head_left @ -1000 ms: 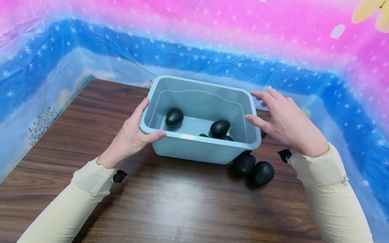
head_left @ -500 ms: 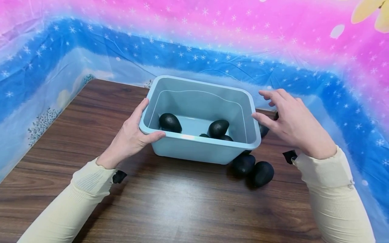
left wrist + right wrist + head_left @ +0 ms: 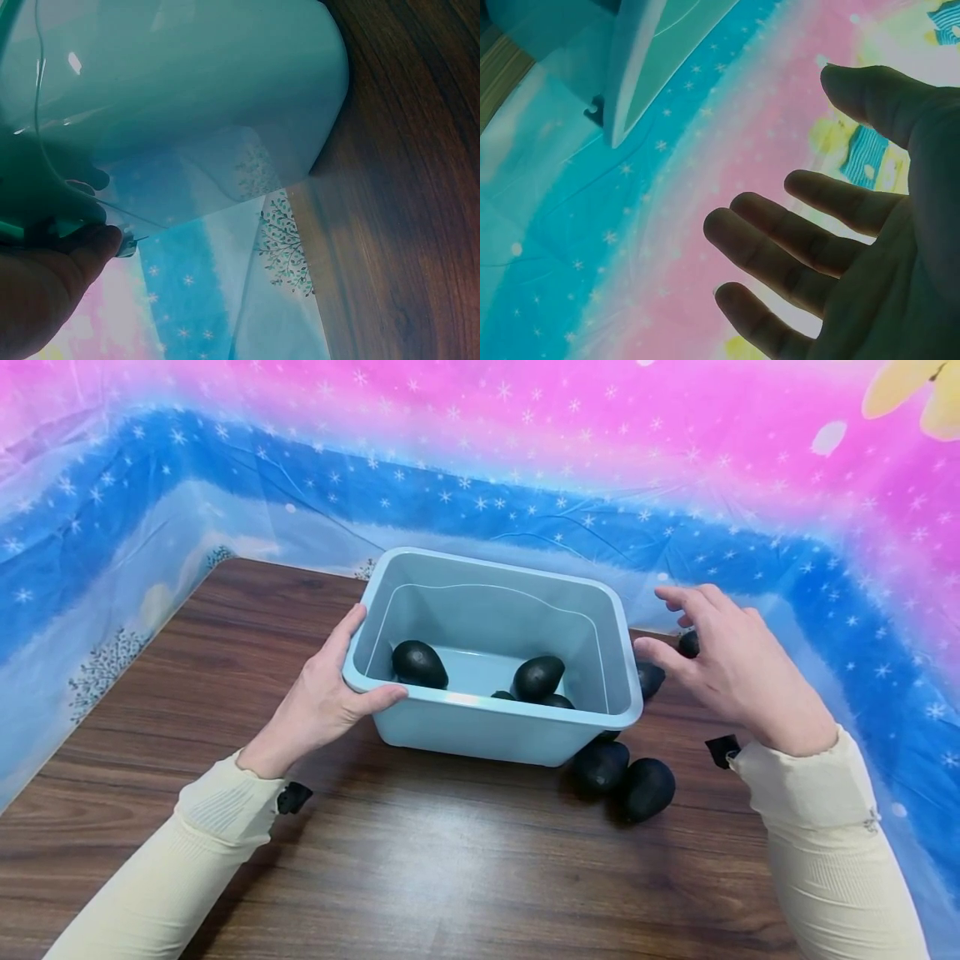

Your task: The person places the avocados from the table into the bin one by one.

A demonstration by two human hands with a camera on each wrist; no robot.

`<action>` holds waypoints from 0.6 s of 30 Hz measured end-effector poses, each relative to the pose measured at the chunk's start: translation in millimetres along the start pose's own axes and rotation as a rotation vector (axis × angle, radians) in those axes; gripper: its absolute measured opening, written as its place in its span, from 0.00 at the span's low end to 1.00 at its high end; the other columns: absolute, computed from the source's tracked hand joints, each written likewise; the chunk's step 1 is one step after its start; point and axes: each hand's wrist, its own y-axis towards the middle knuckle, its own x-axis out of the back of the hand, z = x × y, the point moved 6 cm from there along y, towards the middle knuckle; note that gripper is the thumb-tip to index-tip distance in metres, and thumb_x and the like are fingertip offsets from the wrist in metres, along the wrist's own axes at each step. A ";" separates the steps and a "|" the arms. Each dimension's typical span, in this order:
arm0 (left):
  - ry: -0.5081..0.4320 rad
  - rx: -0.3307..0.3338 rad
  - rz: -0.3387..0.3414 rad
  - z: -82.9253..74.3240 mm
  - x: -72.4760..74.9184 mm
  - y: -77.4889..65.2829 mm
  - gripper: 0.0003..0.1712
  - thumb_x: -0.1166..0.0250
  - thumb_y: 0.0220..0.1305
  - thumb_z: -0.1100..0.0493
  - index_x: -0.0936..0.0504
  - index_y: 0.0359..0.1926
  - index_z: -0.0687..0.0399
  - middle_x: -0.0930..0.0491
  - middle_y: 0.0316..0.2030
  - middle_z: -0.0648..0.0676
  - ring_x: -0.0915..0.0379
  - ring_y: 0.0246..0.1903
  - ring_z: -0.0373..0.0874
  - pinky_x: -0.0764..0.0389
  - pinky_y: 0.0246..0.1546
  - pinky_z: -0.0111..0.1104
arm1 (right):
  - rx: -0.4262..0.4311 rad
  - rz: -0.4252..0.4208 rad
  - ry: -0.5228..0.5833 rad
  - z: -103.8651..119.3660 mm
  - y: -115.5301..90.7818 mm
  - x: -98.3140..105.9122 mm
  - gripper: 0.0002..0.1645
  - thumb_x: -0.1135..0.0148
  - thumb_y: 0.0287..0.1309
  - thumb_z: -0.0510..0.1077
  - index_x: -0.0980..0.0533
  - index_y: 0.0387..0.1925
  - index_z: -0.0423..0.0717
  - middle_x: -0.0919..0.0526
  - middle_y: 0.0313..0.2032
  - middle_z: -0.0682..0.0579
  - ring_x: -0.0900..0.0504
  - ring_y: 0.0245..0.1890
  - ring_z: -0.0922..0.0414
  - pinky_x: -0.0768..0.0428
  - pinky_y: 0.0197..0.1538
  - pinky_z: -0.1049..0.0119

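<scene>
A light blue-grey plastic bin [image 3: 465,728] stands on the table. My left hand [image 3: 318,703] grips its left end, thumb over the near rim and fingers along the side; the left wrist view shows the thumb [image 3: 90,255] at the bin wall [image 3: 225,82]. Inside lie a dark avocado [image 3: 419,663] at the left and another avocado [image 3: 539,678] at the right, with others partly hidden by the near wall. Right of the bin, my right hand [image 3: 742,672] hovers empty with spread fingers. In the right wrist view the palm [image 3: 870,300] faces the bin's rim [image 3: 630,82], apart from it.
An avocado [image 3: 649,790] and a second avocado [image 3: 601,766] lie by the bin's near right corner. Beyond the right side lie one more avocado [image 3: 649,680] and another [image 3: 688,644], partly covered by my hand. Behind the wooden table [image 3: 420,860] hangs a printed cloth [image 3: 480,485].
My right hand has drawn away from the bin's right rim, to the right. The left avocado inside has rolled nearer the front left corner and come to rest. My left hand stays put.
</scene>
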 end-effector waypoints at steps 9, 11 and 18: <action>-0.005 0.002 0.000 0.0 0.2 -1.0 0.58 0.26 0.54 0.47 0.54 0.76 0.33 0.40 0.69 0.52 0.37 0.61 0.51 0.29 0.51 0.50 | -0.029 0.006 0.001 -30.8 4.0 -9.5 0.41 0.46 0.66 0.63 0.41 0.73 0.49 0.30 0.60 0.39 0.25 0.52 0.42 0.26 0.46 0.40; -0.009 -0.004 0.003 0.1 -0.4 -0.5 0.58 0.26 0.54 0.47 0.54 0.76 0.33 0.40 0.68 0.53 0.36 0.60 0.51 0.28 0.51 0.50 | -0.044 0.009 0.000 -39.8 6.4 -12.8 0.40 0.46 0.67 0.62 0.40 0.72 0.48 0.30 0.60 0.38 0.26 0.53 0.41 0.27 0.48 0.39; -0.009 -0.002 0.004 1.3 -0.5 -0.1 0.58 0.26 0.54 0.47 0.55 0.76 0.33 0.42 0.69 0.52 0.37 0.61 0.51 0.28 0.51 0.50 | -0.096 0.048 -0.012 -68.3 16.3 -26.9 0.43 0.48 0.67 0.63 0.40 0.70 0.36 0.35 0.64 0.32 0.39 0.64 0.34 0.40 0.60 0.35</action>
